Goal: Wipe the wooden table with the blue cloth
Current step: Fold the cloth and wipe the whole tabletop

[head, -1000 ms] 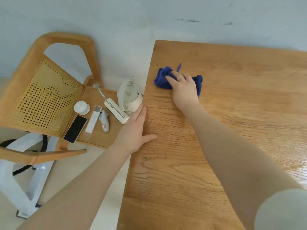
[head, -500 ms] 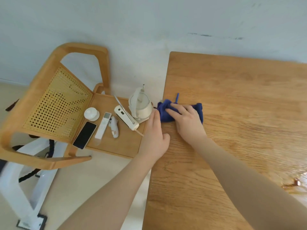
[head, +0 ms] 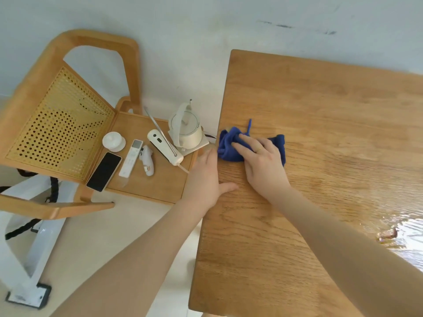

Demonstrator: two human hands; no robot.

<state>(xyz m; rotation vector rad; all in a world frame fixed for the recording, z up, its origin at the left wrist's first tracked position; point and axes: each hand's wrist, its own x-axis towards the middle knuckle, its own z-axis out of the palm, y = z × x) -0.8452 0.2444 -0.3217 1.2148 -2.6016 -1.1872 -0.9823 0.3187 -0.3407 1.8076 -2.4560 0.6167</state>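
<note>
The wooden table (head: pixel 320 133) fills the right side of the head view. A bunched blue cloth (head: pixel 226 145) lies at the table's left edge. My right hand (head: pixel 263 163) presses flat on the cloth with straight fingers and covers its middle. My left hand (head: pixel 206 179) rests on the table's left edge just beside the cloth, thumb on the tabletop and fingers extended along the side.
A wooden chair (head: pixel 57 124) stands left of the table. Its seat carries a white kettle (head: pixel 186 129), a long white device (head: pixel 164 147), a phone (head: pixel 104 171), a remote (head: pixel 131 157), a small white handset (head: pixel 147 163) and a lidded cup (head: pixel 113 141). A glossy patch (head: pixel 400 229) shines at the table's right.
My right hand has dragged the cloth from farther in on the table to the left edge. My left hand slid forward along the edge toward the cloth.
</note>
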